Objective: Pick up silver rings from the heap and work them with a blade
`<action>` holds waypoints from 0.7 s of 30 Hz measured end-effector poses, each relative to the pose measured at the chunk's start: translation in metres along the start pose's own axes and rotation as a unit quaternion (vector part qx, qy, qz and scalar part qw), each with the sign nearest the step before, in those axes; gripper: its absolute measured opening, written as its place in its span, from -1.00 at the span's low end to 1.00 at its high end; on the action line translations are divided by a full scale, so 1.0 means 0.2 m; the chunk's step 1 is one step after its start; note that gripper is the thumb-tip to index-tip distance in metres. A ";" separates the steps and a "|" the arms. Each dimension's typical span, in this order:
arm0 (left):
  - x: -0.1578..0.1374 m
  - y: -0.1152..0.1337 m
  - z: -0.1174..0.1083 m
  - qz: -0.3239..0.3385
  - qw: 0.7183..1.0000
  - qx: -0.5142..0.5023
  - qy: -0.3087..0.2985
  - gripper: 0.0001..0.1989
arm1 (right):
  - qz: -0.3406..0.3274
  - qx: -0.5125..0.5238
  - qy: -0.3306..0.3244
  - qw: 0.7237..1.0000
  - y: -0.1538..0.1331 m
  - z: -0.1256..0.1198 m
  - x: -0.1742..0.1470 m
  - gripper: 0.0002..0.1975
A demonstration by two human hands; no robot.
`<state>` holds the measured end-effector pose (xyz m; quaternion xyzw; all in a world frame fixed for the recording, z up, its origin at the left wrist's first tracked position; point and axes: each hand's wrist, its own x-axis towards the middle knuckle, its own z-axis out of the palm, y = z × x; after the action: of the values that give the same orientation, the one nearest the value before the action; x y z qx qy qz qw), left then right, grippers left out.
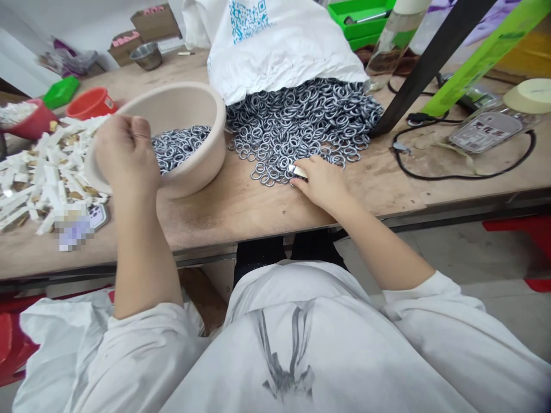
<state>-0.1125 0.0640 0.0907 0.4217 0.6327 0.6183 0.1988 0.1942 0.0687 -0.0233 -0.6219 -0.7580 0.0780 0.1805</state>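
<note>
My left hand [127, 150] is a closed fist, back of the hand up, over the near left side of a beige plastic basin [189, 182]. Whatever it may hold is hidden. Inside the basin lie many small grey metal rings [183, 146]. At the front edge of a big heap of the same rings [301, 123], my right hand [322, 182] has its thumb and forefinger curled in around a few rings; its other fingers are mostly out of sight. A white band [298, 171] shows at the fingertips. The heap spills from a white sack [288, 49] lying on the wooden table [241, 209].
White strips [38, 172] are piled at the left beside a phone [98, 217]. Red tubs [90, 103] and a metal bowl [146, 56] stand behind. On the right are a dark upright post [430, 63], a looped black cable [465, 176] and a jar [486, 129].
</note>
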 end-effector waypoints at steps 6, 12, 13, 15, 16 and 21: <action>-0.21 -0.14 0.15 0.346 0.883 0.263 -0.179 -0.71 | 0.007 0.032 0.011 0.999 0.00 -0.01 0.01 -0.80; -0.65 -0.24 0.40 0.274 0.861 0.168 -0.393 -0.62 | -0.046 0.361 -0.121 0.923 -0.03 -0.13 -0.14 -0.44; -0.68 -0.25 0.41 0.233 0.871 0.129 -0.412 -0.60 | -0.050 0.414 -0.150 0.896 -0.04 -0.14 -0.16 -0.42; -0.71 -0.26 0.41 0.136 0.885 0.037 -0.443 -0.59 | -0.048 0.505 -0.180 0.843 -0.07 -0.14 -0.19 -0.41; -0.72 -0.27 0.40 0.083 0.886 -0.010 -0.456 -0.59 | -0.045 0.543 -0.181 0.819 -0.09 -0.13 -0.20 -0.41; -0.83 -0.27 0.38 -0.114 0.885 -0.170 -0.419 -0.57 | -0.027 0.656 -0.143 0.741 -0.17 -0.08 -0.25 -0.46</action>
<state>0.0250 -0.0113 -0.0165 0.5262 0.4190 0.4557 0.5830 0.1763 0.0107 -0.0062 -0.3105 -0.5529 0.6392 0.4351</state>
